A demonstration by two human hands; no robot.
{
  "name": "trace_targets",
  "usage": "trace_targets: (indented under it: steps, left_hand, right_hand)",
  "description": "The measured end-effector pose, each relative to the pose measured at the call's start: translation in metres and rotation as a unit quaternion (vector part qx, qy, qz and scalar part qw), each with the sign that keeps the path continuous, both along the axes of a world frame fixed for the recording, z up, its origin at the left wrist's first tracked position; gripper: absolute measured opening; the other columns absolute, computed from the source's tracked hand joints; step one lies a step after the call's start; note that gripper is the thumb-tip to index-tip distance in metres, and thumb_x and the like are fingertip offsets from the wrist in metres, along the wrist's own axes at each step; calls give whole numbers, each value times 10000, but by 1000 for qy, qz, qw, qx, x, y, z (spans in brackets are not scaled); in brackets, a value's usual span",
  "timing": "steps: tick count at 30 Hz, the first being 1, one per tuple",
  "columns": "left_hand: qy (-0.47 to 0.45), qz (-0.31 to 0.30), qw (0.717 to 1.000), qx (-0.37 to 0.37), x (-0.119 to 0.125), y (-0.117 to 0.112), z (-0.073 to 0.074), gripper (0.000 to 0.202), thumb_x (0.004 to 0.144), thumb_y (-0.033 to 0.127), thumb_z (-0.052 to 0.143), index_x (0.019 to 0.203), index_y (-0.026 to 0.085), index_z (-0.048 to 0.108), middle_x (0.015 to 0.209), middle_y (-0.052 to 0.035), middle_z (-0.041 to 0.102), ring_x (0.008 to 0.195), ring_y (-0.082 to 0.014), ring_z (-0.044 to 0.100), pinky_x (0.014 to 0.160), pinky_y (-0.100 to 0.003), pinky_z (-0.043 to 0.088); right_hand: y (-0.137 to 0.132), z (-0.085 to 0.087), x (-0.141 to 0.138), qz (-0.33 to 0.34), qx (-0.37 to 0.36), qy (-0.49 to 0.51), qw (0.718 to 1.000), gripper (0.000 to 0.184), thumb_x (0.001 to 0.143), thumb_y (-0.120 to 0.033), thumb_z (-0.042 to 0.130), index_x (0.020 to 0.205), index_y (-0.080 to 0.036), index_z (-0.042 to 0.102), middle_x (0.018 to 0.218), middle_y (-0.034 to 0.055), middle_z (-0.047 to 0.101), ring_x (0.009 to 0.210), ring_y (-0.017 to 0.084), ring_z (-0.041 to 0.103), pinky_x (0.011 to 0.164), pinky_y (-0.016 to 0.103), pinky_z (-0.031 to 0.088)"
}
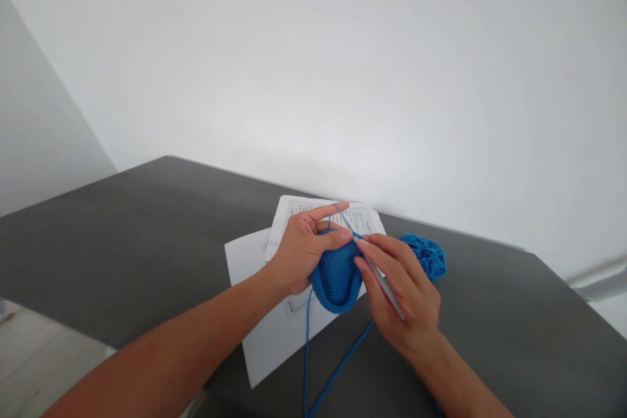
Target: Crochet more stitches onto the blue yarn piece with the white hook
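Note:
A rounded, cup-like piece of blue crochet work (337,274) hangs from my left hand (308,245), its edge pinched between thumb and fingers. Blue yarn runs over the stretched-out index finger of that hand. My right hand (404,287) is closed around a grey crochet hook (386,289), held like a pen. The hook's tip meets the upper right edge of the crochet piece, close to my left thumb; the exact stitch there is too small to make out. A strand of blue yarn (337,373) loops down below the piece toward the bottom of the view.
Printed white sheets (259,333) lie under and behind my hands on the dark grey table (161,261). A ball of blue yarn (428,256) rests on the table just beyond my right hand. The white wall (313,78) rises along the table's far edge.

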State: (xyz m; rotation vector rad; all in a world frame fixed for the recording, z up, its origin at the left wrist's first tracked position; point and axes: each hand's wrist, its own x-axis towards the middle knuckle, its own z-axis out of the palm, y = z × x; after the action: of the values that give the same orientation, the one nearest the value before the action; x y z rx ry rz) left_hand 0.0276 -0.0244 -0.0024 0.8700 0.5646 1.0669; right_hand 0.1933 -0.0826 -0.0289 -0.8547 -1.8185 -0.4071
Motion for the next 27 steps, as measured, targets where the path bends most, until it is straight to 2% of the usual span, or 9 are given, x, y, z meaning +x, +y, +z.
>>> trace_targets:
  steps: [5,13,16,22,27]
  left_hand:
    - [-40,-33,998,-23,-1,0,1,602,656,153,947,1230,122,768,717,-14,743,599,-98,648,583,-214,512]
    - [-39,-52,998,-1,-3,1,1,613,654,163,950,1239,130,769,740,-31,757,635,-114,674,615,-221,526]
    - [-16,-31,999,27,-3,1,0,632,662,184,951,1262,133,759,760,-32,765,649,-109,665,631,-221,522]
    - [83,71,987,116,-2,1,0,650,736,247,906,1351,151,716,829,-40,795,708,-133,681,680,-240,521]
    - [83,91,985,118,1,-1,-1,654,751,247,883,1371,147,702,868,-53,811,750,-167,715,726,-271,543]
  right_hand:
    - [-3,2,2,-41,36,-66,996,357,912,-34,711,1254,-136,694,1166,164,720,987,217,729,820,342,644]
    - [-3,7,13,-22,76,-106,991,350,885,-26,749,1223,-103,704,1162,176,746,1045,229,737,889,347,642]
    - [0,9,16,-11,58,-108,992,354,886,-31,750,1227,-118,705,1153,161,756,1036,230,742,890,356,643]
    - [0,9,15,-13,41,-71,997,341,895,-34,740,1221,-132,710,1030,122,744,926,203,735,808,341,634]
    - [-1,9,5,-24,39,-74,996,320,920,-26,693,1229,-109,690,967,110,745,875,193,719,768,316,622]
